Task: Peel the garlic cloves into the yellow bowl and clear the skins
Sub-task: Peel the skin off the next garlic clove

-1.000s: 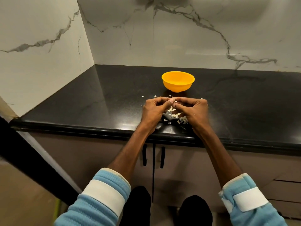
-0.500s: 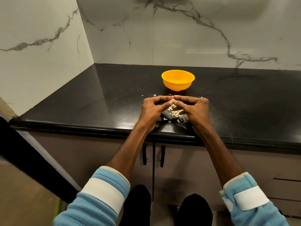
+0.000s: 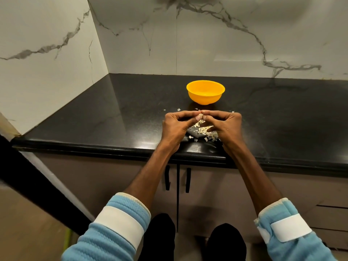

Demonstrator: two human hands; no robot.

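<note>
A yellow bowl stands on the black counter, just behind my hands. My left hand and my right hand meet fingertip to fingertip above the counter and together pinch a small pale garlic clove. Most of the clove is hidden by the fingers. Under and between my hands lies a heap of pale garlic skins on a dark sheet. What the bowl holds cannot be seen from here.
Stray skin flakes lie scattered around the hands and in front of the bowl. White marble walls close the counter at the back and on the left. Cabinet doors with black handles are below the counter's front edge.
Both hands stay together on the clove with only slight finger movement. The view has shifted a little.
</note>
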